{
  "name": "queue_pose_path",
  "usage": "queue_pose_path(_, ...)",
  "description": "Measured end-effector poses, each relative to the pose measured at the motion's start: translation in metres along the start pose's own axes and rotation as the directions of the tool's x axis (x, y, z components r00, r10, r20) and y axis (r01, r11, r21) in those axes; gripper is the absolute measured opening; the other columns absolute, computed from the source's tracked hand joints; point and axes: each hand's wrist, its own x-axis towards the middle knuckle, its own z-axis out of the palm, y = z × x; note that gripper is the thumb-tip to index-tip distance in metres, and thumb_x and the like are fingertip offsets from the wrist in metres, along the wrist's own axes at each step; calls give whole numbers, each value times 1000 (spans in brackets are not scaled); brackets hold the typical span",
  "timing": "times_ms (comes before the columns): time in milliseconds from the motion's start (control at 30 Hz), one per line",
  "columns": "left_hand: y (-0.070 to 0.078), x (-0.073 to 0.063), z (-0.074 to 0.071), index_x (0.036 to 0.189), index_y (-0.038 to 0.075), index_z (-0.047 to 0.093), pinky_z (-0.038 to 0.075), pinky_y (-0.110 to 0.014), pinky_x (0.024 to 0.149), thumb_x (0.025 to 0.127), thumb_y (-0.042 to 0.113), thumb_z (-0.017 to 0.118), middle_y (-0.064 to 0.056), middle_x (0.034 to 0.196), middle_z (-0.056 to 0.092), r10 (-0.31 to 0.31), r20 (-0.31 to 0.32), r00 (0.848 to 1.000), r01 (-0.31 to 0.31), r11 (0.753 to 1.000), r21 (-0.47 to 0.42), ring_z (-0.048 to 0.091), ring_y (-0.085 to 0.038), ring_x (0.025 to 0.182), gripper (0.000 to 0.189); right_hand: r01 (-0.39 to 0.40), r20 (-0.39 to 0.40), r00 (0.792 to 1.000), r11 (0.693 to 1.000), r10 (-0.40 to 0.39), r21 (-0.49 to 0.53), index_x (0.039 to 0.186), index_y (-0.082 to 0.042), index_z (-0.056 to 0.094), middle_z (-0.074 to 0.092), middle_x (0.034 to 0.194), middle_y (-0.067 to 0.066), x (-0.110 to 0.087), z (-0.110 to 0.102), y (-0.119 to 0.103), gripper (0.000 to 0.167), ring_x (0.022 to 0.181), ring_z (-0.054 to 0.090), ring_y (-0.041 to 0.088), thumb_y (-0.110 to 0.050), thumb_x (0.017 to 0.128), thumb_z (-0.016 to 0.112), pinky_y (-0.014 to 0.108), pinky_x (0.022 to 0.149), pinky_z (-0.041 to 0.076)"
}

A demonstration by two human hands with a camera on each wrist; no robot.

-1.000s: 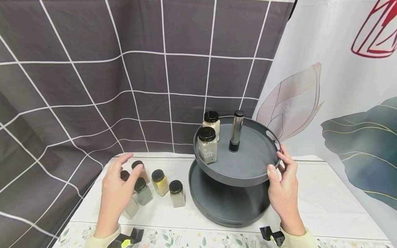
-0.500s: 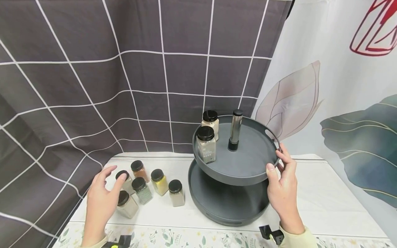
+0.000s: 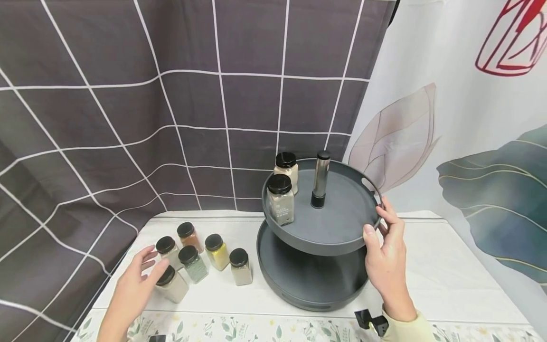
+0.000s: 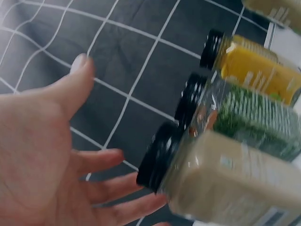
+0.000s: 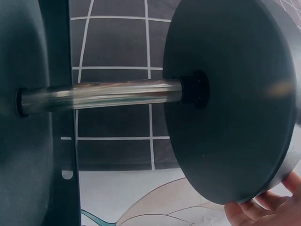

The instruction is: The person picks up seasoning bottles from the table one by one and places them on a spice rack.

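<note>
The left hand [image 3: 133,289] has a wide grip, thumb and fingers apart, just beside the black lid of the pale jar [image 3: 176,289], the frontmost of 6 jars on the white worktop [image 3: 448,270]; I cannot tell whether a fingertip touches it. Close behind stands the back-left jar [image 3: 173,256]. The green jar [image 3: 196,270], orange-brown jar [image 3: 193,241], yellow jar [image 3: 220,257] and grey jar [image 3: 242,274] stand to the right, in the way between that hand and the round 2-tier stand.

The right hand [image 3: 386,259] holds the rim of the upper tray [image 3: 342,213] on its right side. On that tray's left, the front jar [image 3: 283,210] and the rear jar [image 3: 288,175] stand upright, left of the metal post [image 3: 321,178]. The upper tray hides the back of the lower tray [image 3: 307,282]. Gridded grey cloth [image 3: 252,102] hangs behind, leaf-printed white cloth [image 3: 414,66] at right.
</note>
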Motion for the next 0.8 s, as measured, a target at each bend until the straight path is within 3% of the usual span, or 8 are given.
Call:
queue_pose_path(100, -6, -1, -2, 151, -6, 31, 49, -61, 97, 100, 43, 60, -32, 142, 49, 5, 76, 997, -7, 1000, 21, 51, -50, 126, 76, 1, 6, 1000, 1000, -1, 1, 135, 9, 43, 37, 159, 9, 0, 1, 0, 44, 143, 38, 17, -9, 98, 58, 16, 108, 35)
queue_pose_path(367, -14, 3, 1, 150, -2, 34, 50, -65, 90, 86, 48, 78, -31, 140, 51, -12, 179, 984, -5, 995, 95, 54, -56, 119, 92, 2, 0, 1000, 1000, -2, 1, 135, 9, 44, 38, 159, 7, 0, 0, 0, 44, 143, 39, 14, -9, 98, 58, 16, 108, 35)
queue_pose_path(533, -18, 5, 5, 147, -1, 40, 50, -64, 91, 76, 44, 86, -35, 135, 53, -33, 208, 978, 6, 992, 129, 54, -58, 117, 95, -4, 0, 1000, 1000, 4, -3, 136, 8, 44, 37, 159, 9, 1, 0, 0, 44, 143, 39, 14, -9, 98, 58, 16, 108, 34)
queue_pose_path(800, -24, 8, 10, 142, 0, 47, 48, -66, 92, 72, 40, 88, -35, 130, 57, -37, 243, 969, -2, 987, 159, 54, -55, 120, 91, -20, 0, 1000, 1000, 20, -6, 137, 6, 44, 37, 159, 10, 1, -1, 0, 45, 143, 38, 18, -7, 97, 58, 17, 110, 34)
